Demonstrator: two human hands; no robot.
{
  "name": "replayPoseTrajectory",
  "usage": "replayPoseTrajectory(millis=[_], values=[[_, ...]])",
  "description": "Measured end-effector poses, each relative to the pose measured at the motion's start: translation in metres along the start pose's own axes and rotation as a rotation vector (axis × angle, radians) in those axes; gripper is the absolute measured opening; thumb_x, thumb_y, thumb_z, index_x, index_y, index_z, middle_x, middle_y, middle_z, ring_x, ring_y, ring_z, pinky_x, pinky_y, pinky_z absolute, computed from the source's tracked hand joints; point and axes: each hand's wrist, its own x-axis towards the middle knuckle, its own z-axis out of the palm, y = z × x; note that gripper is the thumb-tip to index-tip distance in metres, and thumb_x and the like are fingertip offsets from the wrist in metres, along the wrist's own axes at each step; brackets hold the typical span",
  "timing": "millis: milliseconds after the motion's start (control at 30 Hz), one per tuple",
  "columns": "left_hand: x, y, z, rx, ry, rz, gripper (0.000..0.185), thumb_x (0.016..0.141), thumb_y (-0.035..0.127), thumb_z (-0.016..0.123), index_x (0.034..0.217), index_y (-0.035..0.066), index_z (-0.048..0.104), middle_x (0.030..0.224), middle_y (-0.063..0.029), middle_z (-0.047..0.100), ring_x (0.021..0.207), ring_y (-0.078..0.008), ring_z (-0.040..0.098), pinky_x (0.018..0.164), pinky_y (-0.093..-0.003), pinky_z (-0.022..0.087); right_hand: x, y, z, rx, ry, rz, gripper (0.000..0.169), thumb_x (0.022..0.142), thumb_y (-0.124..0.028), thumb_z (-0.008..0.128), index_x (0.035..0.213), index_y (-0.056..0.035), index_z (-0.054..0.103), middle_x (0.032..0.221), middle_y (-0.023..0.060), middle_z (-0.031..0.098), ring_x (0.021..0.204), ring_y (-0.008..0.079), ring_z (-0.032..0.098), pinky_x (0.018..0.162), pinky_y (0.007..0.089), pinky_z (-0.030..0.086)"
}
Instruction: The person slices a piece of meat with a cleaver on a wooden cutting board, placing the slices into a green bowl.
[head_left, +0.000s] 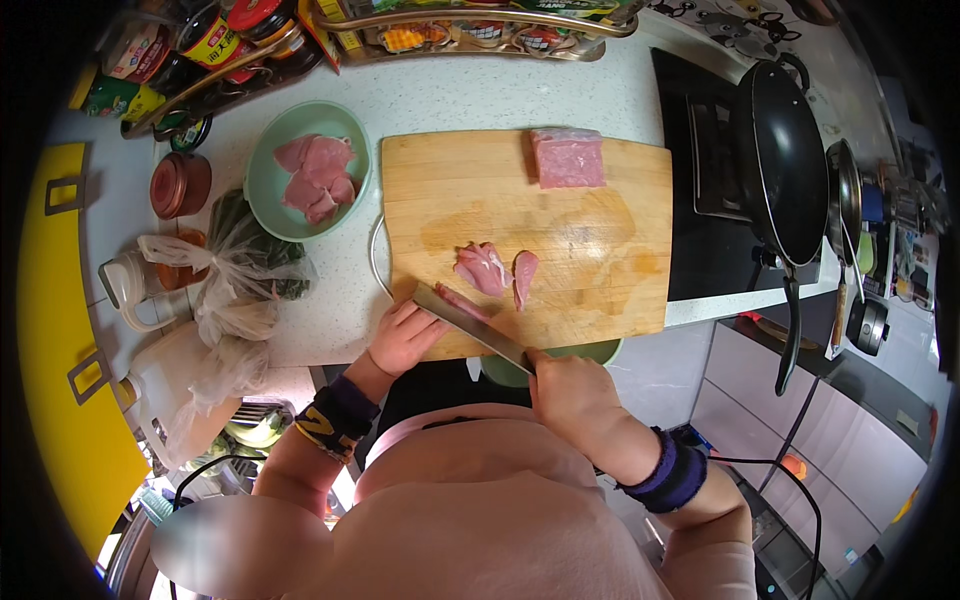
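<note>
My right hand (581, 394) grips the handle of a kitchen knife (476, 330), its blade slanting up to the left across the cutting board's near edge. Close against the blade's far end, my left hand (405, 336) rests with fingers bent on the wooden cutting board (600, 285). What lies under those fingers is hidden. Along the blade's far side shows a thin strip of raw meat (460, 301). Just beyond it are a small pile of meat slices (484, 268) and a single slice (525, 277). A larger block of raw meat (568, 159) sits at the board's back.
A green bowl (361, 184) with meat pieces stands left of the board. Tied plastic bags (225, 285) and a jar (180, 184) are farther left. A black wok (784, 165) rests at the right by the cooktop (694, 262). Another green bowl (600, 352) shows below the board's near edge.
</note>
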Motion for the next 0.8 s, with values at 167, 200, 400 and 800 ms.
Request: replayPoseTrajectory(millis=[167, 200, 400, 800], values=[[0.007, 0.001, -0.001, -0.007, 0.024, -0.016, 0.029, 0.074, 0.009, 0.063, 0.102, 0.005, 0.071, 0.103, -0.0076, 0.063, 0.103, -0.0285, 0.06, 0.085, -0.0396, 0.054, -0.014, 0.008, 0.0, 0.036, 0.021, 0.012, 0.021, 0.09, -0.015, 0.054, 0.108, -0.0051, 0.061, 0.074, 0.021, 0.067, 0.07, 0.04, 0.067, 0.065, 0.0496, 0.054], [0.007, 0.001, 0.0, -0.009, 0.021, -0.015, 0.03, 0.074, 0.01, 0.063, 0.102, 0.005, 0.071, 0.103, -0.0077, 0.063, 0.103, -0.0286, 0.06, 0.085, -0.0396, 0.054, -0.015, 0.008, 0.0, 0.041, 0.024, 0.02, 0.021, 0.09, -0.015, 0.053, 0.107, -0.0052, 0.061, 0.074, 0.0212, 0.067, 0.071, 0.0402, 0.067, 0.065, 0.0496, 0.054], [0.0, -0.002, 0.001, -0.022, -0.027, 0.001, 0.031, 0.074, 0.01, 0.062, 0.103, 0.005, 0.071, 0.105, -0.0083, 0.064, 0.106, -0.0296, 0.06, 0.089, -0.0402, 0.053, 0.003, -0.002, 0.0, 0.016, 0.005, 0.014, 0.023, 0.091, -0.016, 0.053, 0.109, -0.0061, 0.062, 0.077, 0.0212, 0.068, 0.071, 0.0399, 0.067, 0.066, 0.0497, 0.055], [0.002, -0.002, -0.003, -0.042, -0.038, 0.014, 0.033, 0.073, 0.01, 0.062, 0.105, 0.006, 0.071, 0.107, -0.0065, 0.065, 0.109, -0.0276, 0.059, 0.089, -0.0387, 0.053, 0.006, -0.001, -0.007, 0.012, -0.068, 0.02, 0.026, 0.092, -0.015, 0.05, 0.112, -0.0057, 0.063, 0.078, 0.0216, 0.068, 0.072, 0.0402, 0.067, 0.067, 0.0493, 0.055]])
